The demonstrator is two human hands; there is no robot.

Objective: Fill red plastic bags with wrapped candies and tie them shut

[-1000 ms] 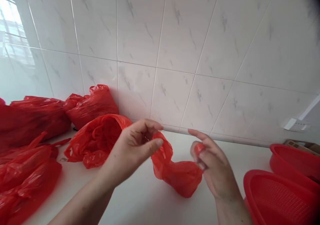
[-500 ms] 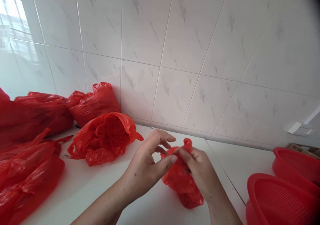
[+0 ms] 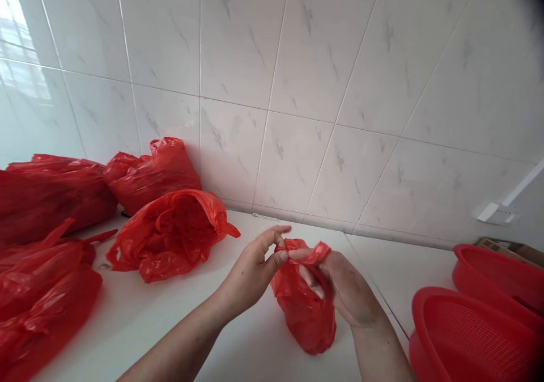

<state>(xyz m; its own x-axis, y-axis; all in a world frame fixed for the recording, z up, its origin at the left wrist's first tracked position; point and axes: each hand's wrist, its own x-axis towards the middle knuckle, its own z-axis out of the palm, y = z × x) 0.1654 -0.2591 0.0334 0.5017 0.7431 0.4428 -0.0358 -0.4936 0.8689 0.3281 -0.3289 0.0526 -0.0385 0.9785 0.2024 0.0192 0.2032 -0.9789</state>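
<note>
A small red plastic bag [image 3: 304, 319] hangs bunched between my two hands over the white table. My left hand [image 3: 253, 271] pinches the bag's upper edge between thumb and forefinger, with another finger raised. My right hand [image 3: 351, 285] is closed around the bag's neck, and a strip of red plastic lies across its extended forefinger, which reaches the left fingertips. Some of the right fingers are behind or inside the plastic. What the bag contains cannot be made out.
On the left lie an open red bag full of red plastic [image 3: 178, 237], a filled red bag [image 3: 159, 172] and more red bags [image 3: 46, 308]. Two red plastic baskets [image 3: 429, 314] stand at the right, by a cardboard box [image 3: 514, 251]. A tiled wall [image 3: 238, 138] bounds the table [image 3: 238, 342].
My left thumb and forefinger have closed on the bag's edge. My right forefinger has stretched out toward them under the plastic strip. The view has shifted slightly to the right.
</note>
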